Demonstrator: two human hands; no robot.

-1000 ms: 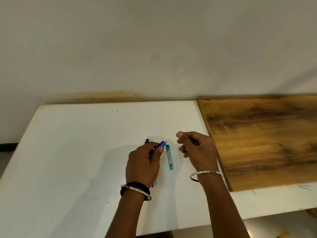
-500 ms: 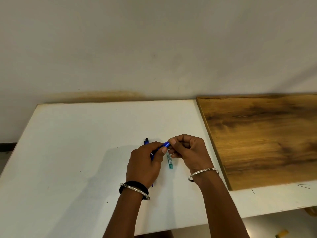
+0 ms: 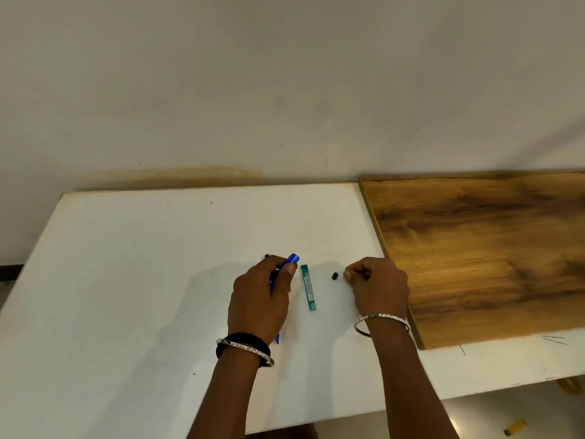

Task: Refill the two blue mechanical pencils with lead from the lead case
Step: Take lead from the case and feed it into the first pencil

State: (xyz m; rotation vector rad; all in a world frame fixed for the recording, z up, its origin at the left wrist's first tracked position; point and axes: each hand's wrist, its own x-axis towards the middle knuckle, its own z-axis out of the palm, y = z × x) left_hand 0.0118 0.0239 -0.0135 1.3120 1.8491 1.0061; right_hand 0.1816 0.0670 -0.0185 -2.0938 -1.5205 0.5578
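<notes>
My left hand [image 3: 258,304] is shut on a blue mechanical pencil [image 3: 292,259], whose open top end sticks out past my thumb. A second blue pencil lies under that hand on the white table [image 3: 126,280]; only its black end [image 3: 267,256] and its tip [image 3: 277,339] show. The teal lead case [image 3: 308,288] lies flat between my hands. A small black pencil cap [image 3: 334,276] sits on the table right of the case. My right hand [image 3: 378,288] rests beside the cap with curled fingers, its fingertips a little apart from the cap.
A brown wooden board [image 3: 490,255] covers the table's right part, its edge close to my right hand. The wall rises behind the table. The table's front edge runs near my forearms. A small yellow object [image 3: 516,427] lies on the floor at lower right.
My right hand pinched the pencil's top end, then moved right. The black cap now sits on the table and the lead case is uncovered again. My left hand kept the pencil.
</notes>
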